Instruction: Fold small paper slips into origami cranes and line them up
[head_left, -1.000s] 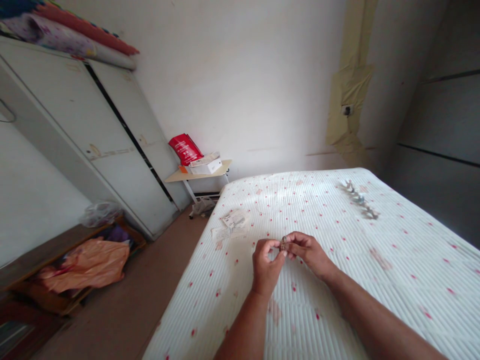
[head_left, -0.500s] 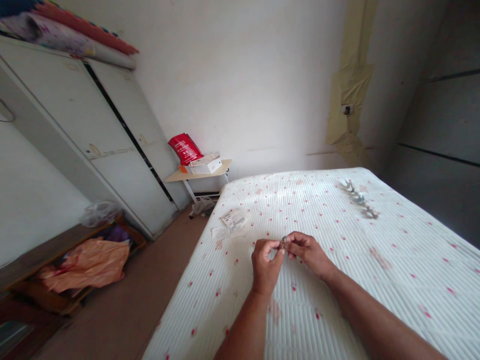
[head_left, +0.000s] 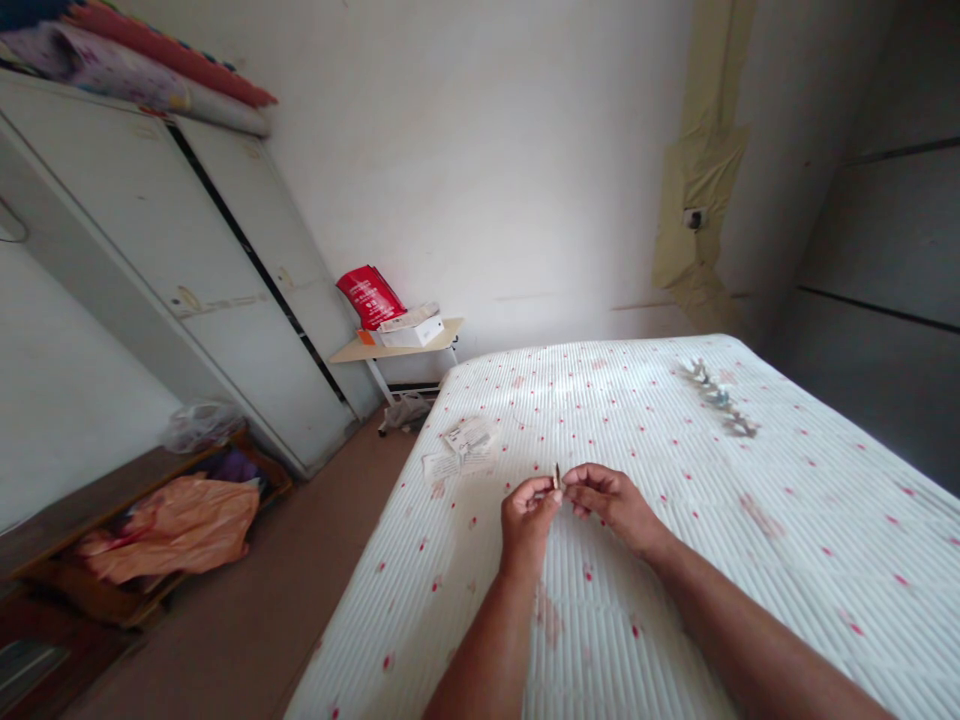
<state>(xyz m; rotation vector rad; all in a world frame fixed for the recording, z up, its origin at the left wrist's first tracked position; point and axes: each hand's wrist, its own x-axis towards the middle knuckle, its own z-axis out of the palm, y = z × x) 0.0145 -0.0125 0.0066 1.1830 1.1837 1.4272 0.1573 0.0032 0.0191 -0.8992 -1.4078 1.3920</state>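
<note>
My left hand point(head_left: 529, 520) pinches a small, thin brownish piece point(head_left: 557, 478) upright between thumb and forefinger; its exact kind is too small to tell. Close beside it on the right is my right hand point(head_left: 609, 498), its thumb and forefinger pressed together with the tips near the piece. Whether those tips hold anything is hidden. Both hands are over the white quilted bed cover point(head_left: 637, 570) with red dots. Beyond them to the left lie printed paper sheets point(head_left: 466, 445). Farther back on the right, small greyish and brown pieces point(head_left: 718, 398) lie in a slanting row.
A small table point(head_left: 352, 352) past the bed's left corner bears a red bag point(head_left: 371, 297) and a white box point(head_left: 412, 332). Grey cabinets point(head_left: 150, 220) stand at the left. An orange plastic bag point(head_left: 172, 530) lies on a low wooden shelf. Behind the bed is a wall.
The small piece has turned, now showing a thin edge. My left hand has drawn slightly left, so a small gap shows between the fingertips of both hands.
</note>
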